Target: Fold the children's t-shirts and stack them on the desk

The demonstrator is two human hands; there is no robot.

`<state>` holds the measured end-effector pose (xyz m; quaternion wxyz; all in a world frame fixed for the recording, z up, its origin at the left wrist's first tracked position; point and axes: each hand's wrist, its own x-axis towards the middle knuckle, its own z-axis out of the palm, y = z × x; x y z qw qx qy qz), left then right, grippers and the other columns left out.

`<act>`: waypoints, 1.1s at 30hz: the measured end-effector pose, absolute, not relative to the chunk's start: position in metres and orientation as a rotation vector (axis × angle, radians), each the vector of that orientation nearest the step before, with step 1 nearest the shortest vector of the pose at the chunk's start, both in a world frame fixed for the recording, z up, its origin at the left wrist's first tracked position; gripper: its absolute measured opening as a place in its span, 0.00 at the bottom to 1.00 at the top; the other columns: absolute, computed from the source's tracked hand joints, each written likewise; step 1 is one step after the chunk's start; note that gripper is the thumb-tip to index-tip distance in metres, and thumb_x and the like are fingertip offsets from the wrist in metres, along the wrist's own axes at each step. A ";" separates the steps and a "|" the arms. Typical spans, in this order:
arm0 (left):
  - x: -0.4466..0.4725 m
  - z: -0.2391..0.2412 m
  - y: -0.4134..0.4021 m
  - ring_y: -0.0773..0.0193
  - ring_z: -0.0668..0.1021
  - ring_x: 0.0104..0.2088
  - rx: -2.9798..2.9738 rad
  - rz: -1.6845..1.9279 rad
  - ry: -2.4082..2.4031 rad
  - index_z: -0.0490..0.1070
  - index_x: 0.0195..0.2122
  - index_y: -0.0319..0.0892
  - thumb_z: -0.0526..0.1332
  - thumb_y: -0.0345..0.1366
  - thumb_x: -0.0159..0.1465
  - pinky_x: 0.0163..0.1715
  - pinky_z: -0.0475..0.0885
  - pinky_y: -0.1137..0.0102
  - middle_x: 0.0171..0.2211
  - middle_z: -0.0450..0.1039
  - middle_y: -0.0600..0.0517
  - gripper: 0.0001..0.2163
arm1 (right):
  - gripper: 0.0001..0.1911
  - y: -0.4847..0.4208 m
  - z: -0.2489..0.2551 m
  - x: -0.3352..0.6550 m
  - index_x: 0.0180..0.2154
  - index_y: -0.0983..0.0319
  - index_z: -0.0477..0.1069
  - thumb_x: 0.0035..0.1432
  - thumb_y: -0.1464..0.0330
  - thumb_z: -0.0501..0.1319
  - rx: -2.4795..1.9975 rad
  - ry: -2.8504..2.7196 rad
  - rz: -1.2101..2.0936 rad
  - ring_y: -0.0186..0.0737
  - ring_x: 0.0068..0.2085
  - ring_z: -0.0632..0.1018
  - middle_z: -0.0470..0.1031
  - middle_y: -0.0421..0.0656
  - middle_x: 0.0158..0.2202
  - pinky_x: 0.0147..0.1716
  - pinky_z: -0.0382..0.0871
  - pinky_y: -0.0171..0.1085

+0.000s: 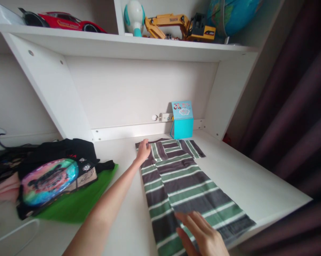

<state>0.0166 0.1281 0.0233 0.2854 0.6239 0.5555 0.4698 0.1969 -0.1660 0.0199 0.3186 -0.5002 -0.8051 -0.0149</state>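
Note:
A striped shirt (187, 181) in dark grey, green and white lies on the white desk, its left side folded over lengthwise. The short sleeve sticks out at its far right. At the shirt's far left corner, near the collar, my left hand (143, 151) is closed on the fabric. My right hand (204, 233), slightly blurred, is over the near part of the shirt with fingers stretched out and thumb apart. Whether it touches the cloth I cannot tell.
To the left lie a black printed T-shirt (80, 153), green cloth (96, 192) and a white hanger (29, 222). Behind the shirt stands a blue desk calendar (183, 128). Overhead, a shelf (155, 48) holds a red toy car (67, 22), a toy excavator (176, 23) and a globe (235, 14).

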 end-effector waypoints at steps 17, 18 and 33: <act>-0.061 -0.006 0.086 0.54 0.45 0.63 2.372 0.206 1.969 0.41 0.63 0.39 0.33 0.49 0.65 0.55 0.44 0.44 0.64 0.39 0.45 0.29 | 0.13 -0.026 0.088 0.144 0.44 0.59 0.71 0.60 0.64 0.53 -1.607 -2.299 0.552 0.39 0.44 0.75 0.76 0.43 0.42 0.43 0.65 0.33; -0.060 -0.006 0.086 0.54 0.45 0.63 2.362 0.209 1.973 0.42 0.63 0.38 0.33 0.48 0.65 0.55 0.44 0.43 0.64 0.38 0.46 0.28 | 0.13 0.001 0.091 0.146 0.42 0.62 0.72 0.61 0.65 0.53 -1.730 -2.222 0.533 0.40 0.44 0.75 0.76 0.45 0.40 0.43 0.65 0.35; -0.056 -0.001 0.082 0.53 0.45 0.63 2.266 0.259 2.043 0.44 0.63 0.41 0.40 0.45 0.63 0.55 0.43 0.42 0.64 0.37 0.45 0.27 | 0.15 0.128 0.030 0.107 0.48 0.64 0.65 0.61 0.63 0.54 -2.069 -1.838 0.341 0.39 0.43 0.72 0.69 0.45 0.45 0.42 0.68 0.44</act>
